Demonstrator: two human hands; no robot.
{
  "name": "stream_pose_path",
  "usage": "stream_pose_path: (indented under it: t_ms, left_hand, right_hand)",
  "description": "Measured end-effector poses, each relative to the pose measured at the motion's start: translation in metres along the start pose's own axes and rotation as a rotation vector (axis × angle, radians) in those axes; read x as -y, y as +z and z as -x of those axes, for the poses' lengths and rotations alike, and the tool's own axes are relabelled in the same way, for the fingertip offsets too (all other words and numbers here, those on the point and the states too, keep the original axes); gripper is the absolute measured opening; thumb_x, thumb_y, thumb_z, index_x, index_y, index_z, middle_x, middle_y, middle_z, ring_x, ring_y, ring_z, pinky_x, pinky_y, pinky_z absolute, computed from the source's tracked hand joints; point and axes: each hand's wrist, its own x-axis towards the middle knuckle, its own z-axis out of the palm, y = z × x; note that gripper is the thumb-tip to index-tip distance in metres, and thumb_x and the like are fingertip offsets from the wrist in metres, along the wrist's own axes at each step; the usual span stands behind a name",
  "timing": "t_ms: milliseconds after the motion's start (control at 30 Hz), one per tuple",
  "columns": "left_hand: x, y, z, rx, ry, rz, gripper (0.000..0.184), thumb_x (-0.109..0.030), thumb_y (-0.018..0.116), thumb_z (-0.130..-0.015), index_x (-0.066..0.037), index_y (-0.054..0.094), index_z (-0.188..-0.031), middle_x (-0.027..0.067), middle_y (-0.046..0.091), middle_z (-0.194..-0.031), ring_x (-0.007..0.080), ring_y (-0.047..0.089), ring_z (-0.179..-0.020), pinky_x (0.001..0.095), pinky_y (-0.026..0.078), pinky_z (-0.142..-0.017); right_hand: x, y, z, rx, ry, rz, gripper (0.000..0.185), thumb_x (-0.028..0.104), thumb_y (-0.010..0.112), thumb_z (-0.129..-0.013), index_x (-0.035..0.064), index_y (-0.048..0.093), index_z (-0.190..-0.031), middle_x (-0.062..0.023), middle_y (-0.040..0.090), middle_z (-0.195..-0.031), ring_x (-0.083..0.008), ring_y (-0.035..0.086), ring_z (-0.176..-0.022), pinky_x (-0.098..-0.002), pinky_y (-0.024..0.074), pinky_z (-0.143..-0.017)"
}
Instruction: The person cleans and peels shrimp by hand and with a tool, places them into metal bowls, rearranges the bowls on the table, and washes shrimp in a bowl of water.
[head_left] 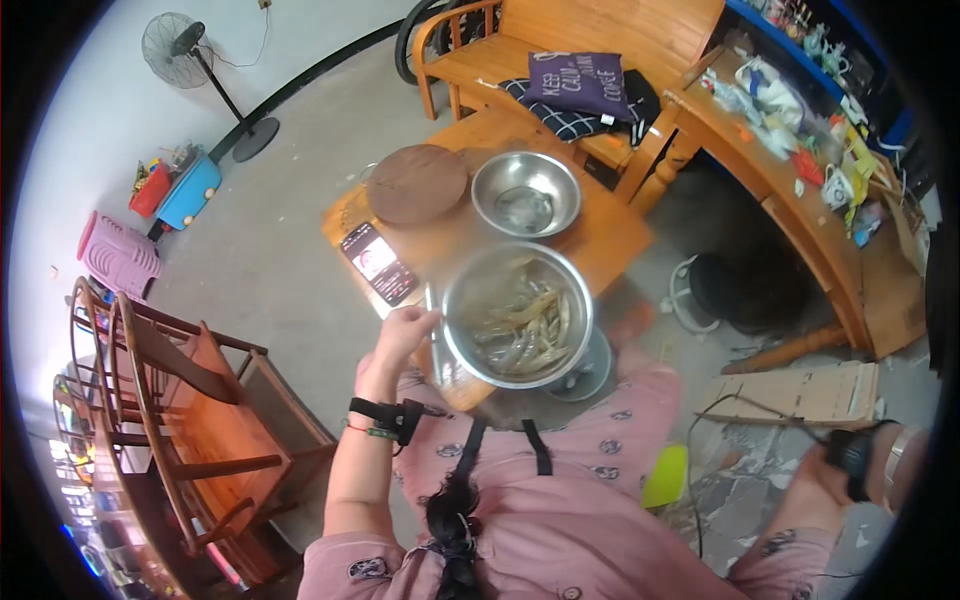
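At the wooden table's near edge: a stainless-steel bowl of raw shrimp, partly covering a grey bucket.
Left hand: fingers drawn in just beside that bowl's left rim, near a slim, blurred metallic strip; cannot tell whether it grips anything.
Right hand: hidden past the black wrist strap; its state cannot be told.
Farther bowl: stainless steel, just beyond the shrimp.
Round wooden board: left of the farther bowl.
Smartphone: screen lit, near the left hand.
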Motion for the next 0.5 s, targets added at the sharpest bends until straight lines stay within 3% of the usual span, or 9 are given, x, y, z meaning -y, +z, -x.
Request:
stream_pose_path:
  t_ms: [100, 200, 267, 400, 500]
  left_hand:
    - [0.001, -0.001, -0.006, -0.02, 0.019, -0.042, 0.031, -0.03, 0.071, -0.087, -0.001, 0.069, -0.076, -0.0019, 0.057, -0.065, 0.008, 0.047, -0.06, 0.0246, 0.039, -0.056]
    - [0.01, 0.0, -0.02, -0.015, -0.006, -0.036, 0.03, -0.028, 0.071, -0.087, -0.001, 0.068, -0.074, -0.0008, 0.058, -0.064, 0.0084, 0.047, -0.058, 0.0258, 0.039, -0.054]
    - [0.017, 0.004, -0.029, -0.075, 0.006, -0.146, 0.028, -0.026, 0.071, -0.087, -0.001, 0.068, -0.074, 0.0005, 0.06, -0.064, 0.0095, 0.048, -0.056, 0.0268, 0.039, -0.053]
    - [0.037, 0.011, -0.054, -0.061, 0.023, -0.256, 0.023, -0.02, 0.07, -0.086, 0.001, 0.069, -0.075, 0.0035, 0.063, -0.065, 0.0111, 0.054, -0.056, 0.0289, 0.043, -0.053]
    - [0.047, 0.019, -0.067, -0.061, 0.051, -0.273, 0.018, -0.015, 0.068, -0.083, 0.002, 0.07, -0.076, 0.0045, 0.065, -0.066, 0.0122, 0.058, -0.057, 0.029, 0.047, -0.054]
  right_hand:
    - [-0.028, 0.01, 0.021, -0.095, 0.107, 0.055, 0.038, 0.012, 0.045, -0.095, -0.0042, 0.049, -0.13, -0.0124, 0.054, -0.135, -0.0231, 0.05, -0.125, -0.0367, 0.0384, -0.105]
    - [-0.079, 0.054, 0.066, -0.242, 0.391, 0.23, 0.037, 0.004, 0.048, -0.093, -0.0031, 0.051, -0.129, -0.0122, 0.052, -0.137, -0.0215, 0.05, -0.125, -0.0346, 0.0389, -0.105]
    - [-0.098, 0.084, 0.099, -0.129, 0.644, 0.099, 0.037, -0.001, 0.052, -0.091, -0.0003, 0.053, -0.128, -0.0116, 0.052, -0.137, -0.0183, 0.05, -0.124, -0.0318, 0.0408, -0.101]
    - [-0.141, 0.121, 0.168, 0.129, 0.877, -0.115, 0.034, -0.003, 0.054, -0.089, 0.0036, 0.058, -0.122, -0.0083, 0.054, -0.133, -0.016, 0.051, -0.122, -0.0268, 0.0418, -0.097]
    - [-0.156, 0.143, 0.202, 0.217, 0.996, -0.105, 0.03, -0.001, 0.057, -0.088, 0.0065, 0.062, -0.117, -0.0069, 0.055, -0.13, -0.0151, 0.052, -0.118, -0.0247, 0.0437, -0.09]
